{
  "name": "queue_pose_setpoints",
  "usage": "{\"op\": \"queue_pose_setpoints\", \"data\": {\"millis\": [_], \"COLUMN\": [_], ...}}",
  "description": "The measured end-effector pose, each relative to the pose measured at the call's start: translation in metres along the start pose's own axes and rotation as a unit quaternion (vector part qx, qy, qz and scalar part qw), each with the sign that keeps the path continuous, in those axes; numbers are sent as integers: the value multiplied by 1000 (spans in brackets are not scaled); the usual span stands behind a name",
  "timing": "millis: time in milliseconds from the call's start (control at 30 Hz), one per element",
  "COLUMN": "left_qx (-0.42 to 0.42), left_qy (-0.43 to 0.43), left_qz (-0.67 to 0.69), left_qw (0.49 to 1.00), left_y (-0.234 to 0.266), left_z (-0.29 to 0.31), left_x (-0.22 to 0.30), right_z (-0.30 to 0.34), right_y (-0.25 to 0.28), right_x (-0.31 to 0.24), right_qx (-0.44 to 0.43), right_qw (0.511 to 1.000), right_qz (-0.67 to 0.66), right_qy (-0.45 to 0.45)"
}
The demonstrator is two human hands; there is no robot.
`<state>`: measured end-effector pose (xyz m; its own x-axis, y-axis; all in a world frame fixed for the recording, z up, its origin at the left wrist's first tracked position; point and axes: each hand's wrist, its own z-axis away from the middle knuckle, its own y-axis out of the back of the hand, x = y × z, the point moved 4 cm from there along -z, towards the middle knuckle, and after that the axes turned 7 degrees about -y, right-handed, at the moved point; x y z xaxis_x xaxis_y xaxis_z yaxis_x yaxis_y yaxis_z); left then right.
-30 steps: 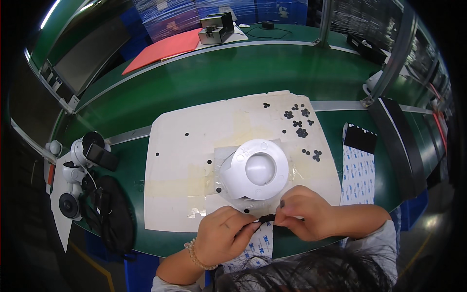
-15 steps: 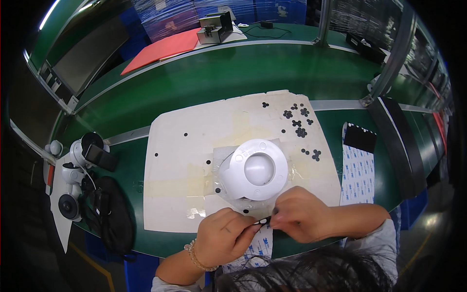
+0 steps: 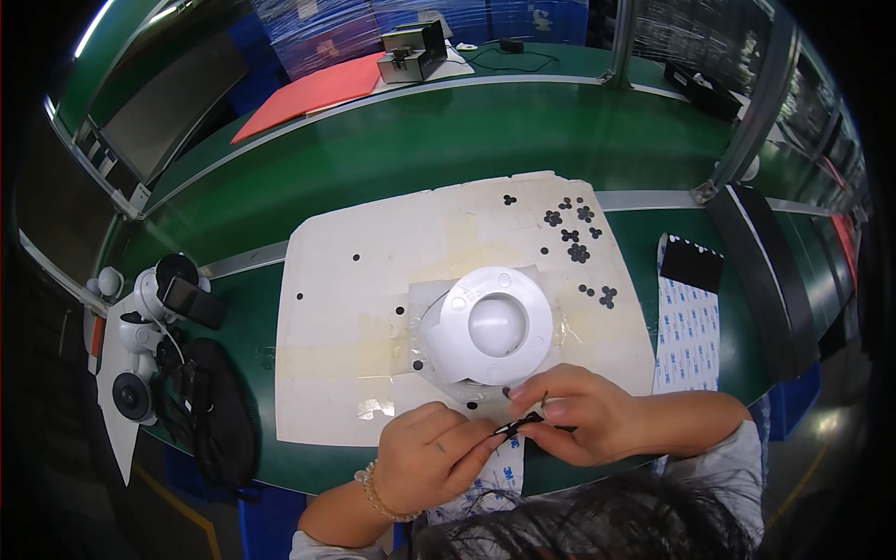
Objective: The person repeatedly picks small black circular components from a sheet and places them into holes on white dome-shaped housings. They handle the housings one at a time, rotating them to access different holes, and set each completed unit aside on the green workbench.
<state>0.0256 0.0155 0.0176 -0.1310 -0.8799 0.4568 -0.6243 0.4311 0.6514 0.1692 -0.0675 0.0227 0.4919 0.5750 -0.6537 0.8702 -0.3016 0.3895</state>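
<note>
My left hand (image 3: 434, 459) pinches a thin black strip (image 3: 511, 428) with pale round spots, below a white ring-shaped plastic part (image 3: 537, 317). At the strip's right end is my right hand (image 3: 583, 415), its lower fingers closed against the strip and its index finger lifted away. A small dark spot, seemingly a round pad (image 3: 507, 393), shows at that index fingertip. The white part lies on a pale board (image 3: 345, 336), its round opening facing up. Beneath my hands hangs a white backing sheet (image 3: 504, 471) with blue print, partly hidden by my left hand.
Black round pads (image 3: 579, 253) lie in clusters on the board's far right, with several single ones at left. A printed backing sheet (image 3: 687, 341) with a black end rests at right, beside a long black slab (image 3: 765, 280). White cameras (image 3: 140, 359) and a black pouch (image 3: 224, 411) stand left.
The fingers of my right hand have opened out from a tight pinch, the index finger rising away from the strip. The strip has tilted slightly. The white part stays put.
</note>
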Motion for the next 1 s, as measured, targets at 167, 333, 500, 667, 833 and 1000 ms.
{"op": "queue_pose_setpoints", "data": {"millis": [167, 333, 500, 667, 833, 1000], "left_qx": [10, 2, 39, 23, -10, -3], "left_qy": [1, 17, 31, -16, -23, -16], "left_qz": [-1, -7, -65, -106, -117, -113], "left_qw": [1000, 1000, 997, 994, 993, 993], "left_y": [1, 2, 8, 4, 4, 4], "left_z": [-1, 1, 0, 0, 4, 4], "left_x": [3, -3, 6, 1, 1, 1], "right_z": [-7, -1, -27, -66, -62, -60], "right_y": [0, -1, 27, 36, 31, 31], "right_x": [-9, -13, 9, 42, 46, 47], "right_qx": [-180, -151, -33, 72, 48, 30], "right_qw": [983, 987, 994, 956, 956, 959], "right_qz": [28, -13, 78, -178, -164, -161], "right_qy": [21, 54, -68, -221, -236, -229]}}
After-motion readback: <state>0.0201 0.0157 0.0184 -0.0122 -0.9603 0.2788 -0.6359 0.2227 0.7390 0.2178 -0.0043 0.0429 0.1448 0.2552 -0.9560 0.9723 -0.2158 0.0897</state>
